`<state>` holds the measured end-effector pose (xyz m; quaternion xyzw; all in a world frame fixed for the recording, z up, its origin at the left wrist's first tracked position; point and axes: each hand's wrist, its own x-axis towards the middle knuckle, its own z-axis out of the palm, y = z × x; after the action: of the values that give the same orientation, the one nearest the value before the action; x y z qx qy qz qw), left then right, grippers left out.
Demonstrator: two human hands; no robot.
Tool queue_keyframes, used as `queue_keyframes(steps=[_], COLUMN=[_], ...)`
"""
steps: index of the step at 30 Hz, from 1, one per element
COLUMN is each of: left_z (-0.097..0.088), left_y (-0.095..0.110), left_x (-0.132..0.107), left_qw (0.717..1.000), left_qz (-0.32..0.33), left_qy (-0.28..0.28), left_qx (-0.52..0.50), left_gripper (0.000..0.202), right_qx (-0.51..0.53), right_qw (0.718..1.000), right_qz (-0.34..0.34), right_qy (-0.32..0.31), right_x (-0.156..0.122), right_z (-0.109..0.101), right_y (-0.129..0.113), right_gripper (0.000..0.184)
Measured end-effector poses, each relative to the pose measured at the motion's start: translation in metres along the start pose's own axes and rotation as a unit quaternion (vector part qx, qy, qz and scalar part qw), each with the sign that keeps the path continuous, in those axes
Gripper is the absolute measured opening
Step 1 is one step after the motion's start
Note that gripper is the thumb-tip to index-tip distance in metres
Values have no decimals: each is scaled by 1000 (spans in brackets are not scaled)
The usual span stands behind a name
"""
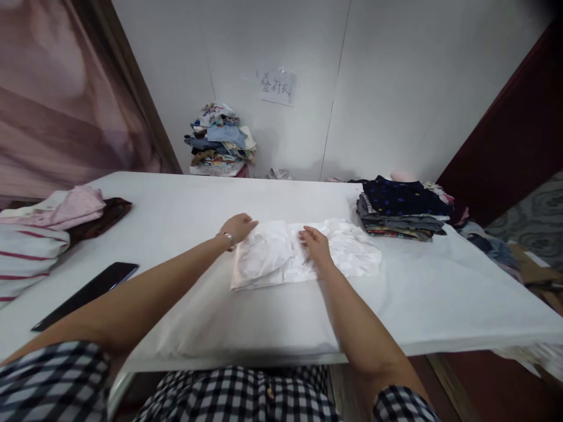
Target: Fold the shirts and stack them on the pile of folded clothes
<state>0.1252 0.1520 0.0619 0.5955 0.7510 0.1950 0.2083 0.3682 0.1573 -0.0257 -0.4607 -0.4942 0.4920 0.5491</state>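
Observation:
A white shirt (281,252), folded into a long, wrinkled strip, lies across the middle of the table. At its upper left corner, my left hand (237,228) pinches the edge between bent fingers; a bracelet circles that wrist. My right hand (317,246) is over the middle of the shirt, fingers apart and curved, fingertips at or just above the cloth. Whether they press on it I cannot tell. The shirt's right part spreads out loosely beyond my right hand.
A stack of folded dark clothes (400,205) stands at the table's right. To the left are a striped garment (26,258), a pink garment (81,205) and a black flat device (88,293). A clothes pile (222,140) rises behind the white table (440,305); a handwritten sheet (277,87) hangs on the wall.

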Motion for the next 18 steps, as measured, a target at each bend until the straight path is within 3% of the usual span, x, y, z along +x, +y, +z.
queue_keyframes(steps=[4,6,8,10,11,14,16,18], left_z=[2,9,15,17,17,14,13,14], left_y=[-40,-44,-42,-37,-35,-35,-38,-40], left_x=[-15,-22,-26,-26,-26,-23,-22,-22], left_qw=[991,987,987,988,988,990,990,990], left_qz=[-114,-131,-135,-137,-136,-127,-122,-124], left_qy=[-63,-87,-86,-78,-73,-66,-66,-70], left_qx=[-11,-21,-16,0,8,17,8,-12], left_gripper=[42,42,40,41,41,38,33,29], right_qx=[-90,-171,-254,-298,-301,-274,-266,-274], right_qw=[989,957,908,870,864,886,903,901], right_qz=[-81,-154,-200,-190,-173,-123,-134,-172], right_qy=[-87,-173,-266,-343,-365,-354,-309,-287], right_x=[-13,-24,-34,-42,-44,-45,-44,-43], right_z=[5,10,15,19,19,16,15,15], right_y=[-12,-20,-28,-32,-33,-32,-31,-30], right_gripper=[34,41,52,53,48,35,31,29])
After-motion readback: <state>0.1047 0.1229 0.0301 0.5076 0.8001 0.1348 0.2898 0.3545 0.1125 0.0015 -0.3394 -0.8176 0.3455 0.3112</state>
